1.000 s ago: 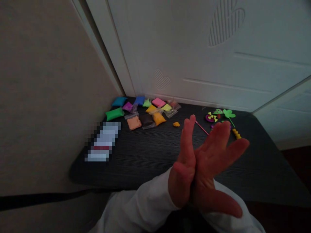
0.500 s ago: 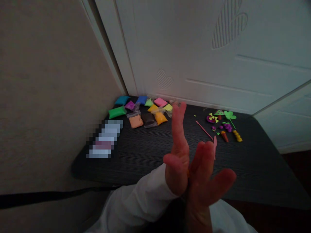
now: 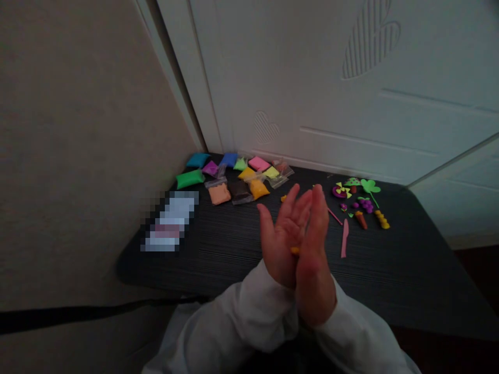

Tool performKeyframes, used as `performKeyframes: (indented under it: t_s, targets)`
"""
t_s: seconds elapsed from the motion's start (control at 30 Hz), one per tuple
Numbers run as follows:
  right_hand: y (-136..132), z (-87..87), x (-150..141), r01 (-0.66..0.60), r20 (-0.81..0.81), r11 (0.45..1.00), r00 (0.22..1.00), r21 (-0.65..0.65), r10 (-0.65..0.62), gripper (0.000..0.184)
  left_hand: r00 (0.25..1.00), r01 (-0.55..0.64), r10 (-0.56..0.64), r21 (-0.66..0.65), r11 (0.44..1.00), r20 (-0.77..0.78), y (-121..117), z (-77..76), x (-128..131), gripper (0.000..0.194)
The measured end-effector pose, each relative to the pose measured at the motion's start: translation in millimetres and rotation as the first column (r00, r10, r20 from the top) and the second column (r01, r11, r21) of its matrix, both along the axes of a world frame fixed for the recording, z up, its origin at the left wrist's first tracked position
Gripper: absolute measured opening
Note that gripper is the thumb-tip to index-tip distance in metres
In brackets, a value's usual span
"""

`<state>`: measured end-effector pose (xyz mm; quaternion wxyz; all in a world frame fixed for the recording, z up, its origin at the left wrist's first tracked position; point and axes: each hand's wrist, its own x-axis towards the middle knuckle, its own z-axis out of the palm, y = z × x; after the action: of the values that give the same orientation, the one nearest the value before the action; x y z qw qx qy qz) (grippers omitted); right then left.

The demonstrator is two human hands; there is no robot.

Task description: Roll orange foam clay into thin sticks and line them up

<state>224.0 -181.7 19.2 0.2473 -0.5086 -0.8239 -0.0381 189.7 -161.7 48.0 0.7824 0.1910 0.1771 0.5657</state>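
Between my two raised palms sits a small lump of orange-yellow clay (image 3: 295, 251). My left hand (image 3: 283, 241) has its fingers stretched out and its thumb apart, and its palm touches the lump. Turned edge-on, my right hand (image 3: 316, 254) lies against the lump from the other side with its fingers straight. Part of the clay is hidden behind my right hand. Just beyond my fingertips another yellow-orange bit (image 3: 284, 198) lies on the dark table (image 3: 230, 239). A pink clay knife (image 3: 344, 239) and a thin pink stick tool (image 3: 335, 215) lie to the right.
At the back left are several clay packets, among them a green packet (image 3: 189, 179) and a brown packet (image 3: 240, 192). Finished clay pieces stand at the right, including a green clover (image 3: 370, 187), purple grapes (image 3: 365, 204) and a carrot-like piece (image 3: 361, 220). A white door (image 3: 249, 72) borders the table.
My right hand has moved up and forward along my left palm, and its fingers now point upward. The left palm has turned more into view, showing the clay. The pink knife is now uncovered.
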Motion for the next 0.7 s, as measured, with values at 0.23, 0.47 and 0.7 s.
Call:
performKeyframes:
  t_s: [0.23, 0.47, 0.7]
  targets:
    - [1, 26.3, 47, 0.016, -0.569, 1.0, 0.823, 0.017, -0.003, 0.046, 0.924, 0.219, -0.136, -0.205, 0.954, 0.357, 16, -24.4, -3, 0.061]
    - [-10, 7.0, 74, -0.085, -0.233, 0.996, 0.969, 0.021, 0.087, 0.033, 0.938, 0.216, -0.163, -0.146, 0.966, 0.306, 17, -17.5, -7, 0.06]
    - [6, -7.9, 72, -0.075, -0.257, 0.995, 0.965, -0.07, 0.055, 0.013, 0.983, 0.159, -0.17, -0.143, 0.977, -0.074, 20, -32.8, -14, 0.058]
